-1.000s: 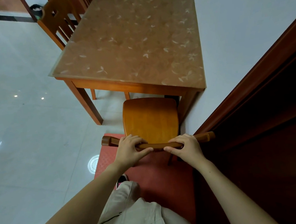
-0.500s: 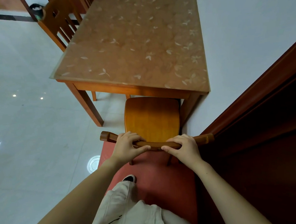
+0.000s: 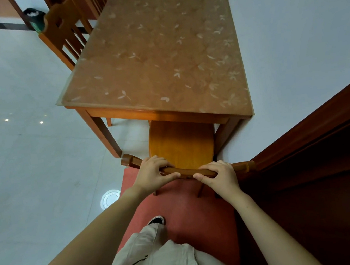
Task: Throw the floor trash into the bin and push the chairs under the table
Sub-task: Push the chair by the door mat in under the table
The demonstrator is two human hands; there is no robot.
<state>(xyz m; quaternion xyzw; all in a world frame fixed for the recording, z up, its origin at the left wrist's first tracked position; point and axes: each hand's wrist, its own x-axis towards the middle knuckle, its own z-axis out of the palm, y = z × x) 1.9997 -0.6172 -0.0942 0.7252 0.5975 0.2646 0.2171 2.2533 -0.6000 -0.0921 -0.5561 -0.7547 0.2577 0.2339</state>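
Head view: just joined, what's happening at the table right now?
A person grips the top rail of an orange wooden chair with the left hand and right hand. The seat's front edge sits under the brown floral-topped wooden table; most of it shows. A second slatted wooden chair stands at the table's left side.

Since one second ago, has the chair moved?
Yes. The chair, gripped by both hands, has slid forward: the table edge now covers the front of its seat.
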